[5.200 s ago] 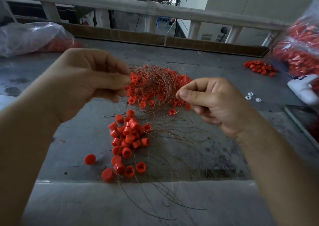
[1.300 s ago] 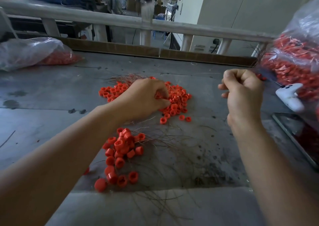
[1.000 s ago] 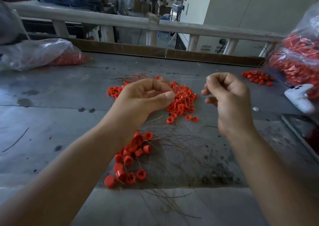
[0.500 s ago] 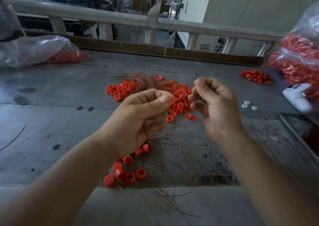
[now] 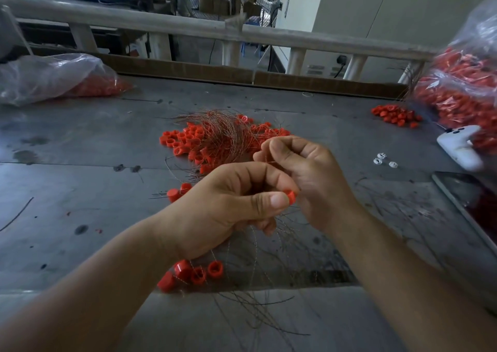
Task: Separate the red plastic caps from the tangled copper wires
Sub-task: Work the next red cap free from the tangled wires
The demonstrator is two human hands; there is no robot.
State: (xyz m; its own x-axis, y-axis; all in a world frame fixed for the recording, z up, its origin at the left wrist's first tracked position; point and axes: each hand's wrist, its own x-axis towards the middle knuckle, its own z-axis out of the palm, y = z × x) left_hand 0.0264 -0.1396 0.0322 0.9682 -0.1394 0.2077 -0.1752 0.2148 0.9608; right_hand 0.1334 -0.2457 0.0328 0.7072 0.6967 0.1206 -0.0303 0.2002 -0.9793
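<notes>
Currently left hand (image 5: 231, 212) is pinching one red cap (image 5: 291, 197); right hand (image 5: 309, 179) is pinching a copper wire (image 5: 269, 161) just above it, likely pulling upward.

L hand (image 5: 226, 209) pinches red cap (image 5: 291, 197); R hand (image 5: 304, 174) pinches wire (image 5: 269, 161).

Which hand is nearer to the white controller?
Right. The right hand, pinching a wire, is left of the controller; the left hand, pinching a red cap, is farther left.
</notes>
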